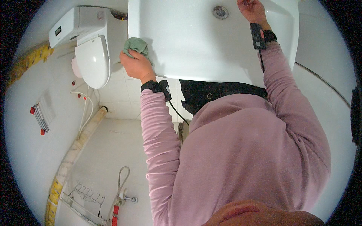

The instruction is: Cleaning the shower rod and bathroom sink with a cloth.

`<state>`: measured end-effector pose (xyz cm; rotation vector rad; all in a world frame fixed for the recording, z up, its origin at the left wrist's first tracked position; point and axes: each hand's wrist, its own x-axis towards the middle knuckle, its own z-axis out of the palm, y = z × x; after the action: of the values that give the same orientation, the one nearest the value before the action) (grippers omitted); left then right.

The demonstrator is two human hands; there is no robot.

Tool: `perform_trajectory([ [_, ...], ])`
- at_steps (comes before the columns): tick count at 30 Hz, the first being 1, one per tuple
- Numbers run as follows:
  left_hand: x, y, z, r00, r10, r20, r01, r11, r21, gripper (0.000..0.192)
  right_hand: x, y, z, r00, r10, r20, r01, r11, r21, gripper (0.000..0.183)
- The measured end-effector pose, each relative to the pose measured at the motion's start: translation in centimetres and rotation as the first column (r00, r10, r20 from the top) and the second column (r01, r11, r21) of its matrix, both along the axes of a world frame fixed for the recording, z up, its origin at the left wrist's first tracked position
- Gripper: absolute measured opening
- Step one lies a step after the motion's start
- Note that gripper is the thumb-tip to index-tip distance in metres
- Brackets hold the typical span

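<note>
My left hand [138,66] grips a crumpled green cloth [136,46] and presses it on the front left corner of a white washbasin [183,56]. The round metal drain [220,12] lies near the top of the view. My right hand [252,11] is over the basin's right part, its fingers curled and cut off by the upper edge of the view. Whether it holds anything cannot be made out. Both wrists bear black straps with small cabled devices.
A white toilet [94,60] with its lid down stands left of the basin. A wire rack [41,118] is on the left wall. At the lower left are a shower hose [120,180] and a rack with hooks [87,195]. A yellow-wrapped pipe [65,163] runs nearby.
</note>
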<state>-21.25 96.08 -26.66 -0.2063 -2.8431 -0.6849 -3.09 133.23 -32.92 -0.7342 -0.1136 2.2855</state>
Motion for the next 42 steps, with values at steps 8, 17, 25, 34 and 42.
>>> perform_trajectory([
  [8,0.1,-1.4,0.1,1.000,0.011,-0.006,-0.011,1.000,-0.020,0.031,-3.4,-7.7,5.8,0.690,0.192,0.698,-0.723,0.115,0.682,0.017],
  [17,-0.1,-0.8,-0.1,1.000,0.006,0.015,-0.006,1.000,-0.018,0.031,-4.2,-26.5,0.8,0.618,0.299,0.728,-0.395,-0.682,0.615,0.048],
  [25,-0.1,-1.0,-0.4,0.997,-0.026,-0.070,0.025,0.999,-0.025,0.033,2.5,-11.5,-1.6,0.647,-0.432,0.628,-0.530,-0.847,-0.037,0.043],
  [34,-0.2,-0.7,0.0,0.999,-0.026,-0.026,0.025,0.999,-0.042,0.034,1.5,-2.0,0.6,0.924,0.284,0.255,-0.290,0.957,-0.014,0.029],
  [42,0.1,-0.3,0.0,0.999,-0.036,0.006,0.036,0.999,-0.004,0.034,-2.5,-4.1,0.2,0.617,0.257,0.744,-0.570,0.797,0.198,0.028],
])
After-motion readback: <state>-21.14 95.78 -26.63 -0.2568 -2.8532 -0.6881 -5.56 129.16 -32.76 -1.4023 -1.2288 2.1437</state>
